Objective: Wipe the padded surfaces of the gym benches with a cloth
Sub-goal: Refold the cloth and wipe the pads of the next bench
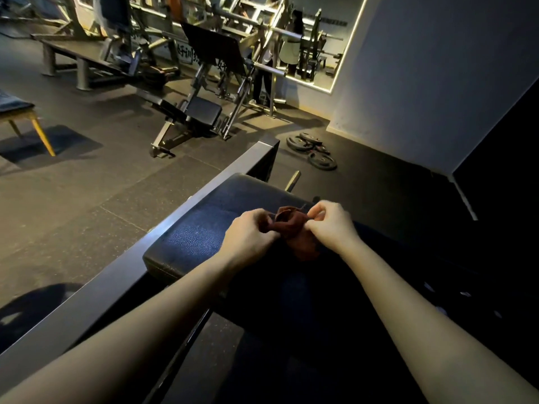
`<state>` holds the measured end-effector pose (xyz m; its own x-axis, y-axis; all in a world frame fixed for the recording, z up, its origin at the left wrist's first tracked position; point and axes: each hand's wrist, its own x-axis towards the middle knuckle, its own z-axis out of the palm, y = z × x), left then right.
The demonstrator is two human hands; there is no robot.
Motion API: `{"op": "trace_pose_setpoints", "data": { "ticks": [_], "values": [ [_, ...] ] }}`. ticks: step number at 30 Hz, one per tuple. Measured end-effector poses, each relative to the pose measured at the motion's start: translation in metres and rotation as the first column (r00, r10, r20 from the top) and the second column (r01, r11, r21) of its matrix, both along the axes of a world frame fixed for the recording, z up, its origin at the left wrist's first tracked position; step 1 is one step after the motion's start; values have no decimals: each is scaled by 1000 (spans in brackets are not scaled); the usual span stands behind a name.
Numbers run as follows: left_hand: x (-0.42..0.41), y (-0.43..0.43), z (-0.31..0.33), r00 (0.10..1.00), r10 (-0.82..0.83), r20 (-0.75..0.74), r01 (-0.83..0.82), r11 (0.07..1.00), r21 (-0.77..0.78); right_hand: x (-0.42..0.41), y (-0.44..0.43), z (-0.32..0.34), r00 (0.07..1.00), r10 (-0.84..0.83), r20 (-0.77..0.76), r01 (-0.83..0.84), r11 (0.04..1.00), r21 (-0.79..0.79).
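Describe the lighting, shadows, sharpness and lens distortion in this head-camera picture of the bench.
Head view: dim, brightest along the mirror's light strip; sheen on the bench pad, the picture's right sinking into near black; the stool casts a hard floor shadow; wide-angle lens stretches the forearms and skews the walls; left hand and right hand, pinching the cloth, look fairly sharp.

Weight plates (312, 150) lie on floor (87, 199) near wall (437, 68); leg press machine (204, 112) beyond, mirror (318, 39) behind it, yellow-legged stool (16, 104) far left

You have two hands, the left hand (248, 236) and right hand (332, 224), one crumpled dark red cloth (291, 225) and one black padded bench cushion (198, 228) mid-frame.
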<state>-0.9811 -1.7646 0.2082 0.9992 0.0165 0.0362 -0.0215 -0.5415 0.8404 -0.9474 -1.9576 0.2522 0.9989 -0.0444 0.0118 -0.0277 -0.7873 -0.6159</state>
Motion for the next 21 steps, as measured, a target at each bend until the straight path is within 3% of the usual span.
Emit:
{"op": "trace_pose_setpoints", "data": {
  "ticks": [2, 5, 9, 11, 13, 15, 17, 19, 21],
  "values": [
    [-1, 1, 8, 989, -139, 45, 145, 962, -229, -4, -11, 22, 970, 231, 75, -230, 973, -13],
    [-6, 0, 25, 956, -253, 151, 290, 897, -334, -9, -14, 42, 846, 514, -144, -488, 854, 181],
    [-11, 6, 42, 963, -214, 165, 264, 880, -396, -4, -21, 51, 826, 506, -246, -439, 853, 282],
    [-12, 9, 39, 983, -105, 147, 159, 892, -424, 1, -25, 55, 827, 496, -266, -402, 852, 336],
    [-9, 9, 30, 998, 4, 66, 24, 905, -425, 8, -19, 54, 842, 465, -273, -392, 876, 280],
    [-8, 8, 19, 997, 57, -60, -75, 924, -375, 20, -8, 43, 890, 399, -220, -411, 912, -9],
    [-12, 14, 9, 988, 103, -112, -118, 984, -132, 21, 9, 26, 947, 317, -51, -314, 879, -359],
    [-23, 26, 3, 985, 167, -43, -160, 977, 138, 1, 27, 9, 961, 267, 69, -220, 894, -389],
    [-36, 43, -3, 981, 185, 62, -195, 954, 226, -27, 44, -13, 968, 250, 1, -232, 898, -375]
  ]
}}
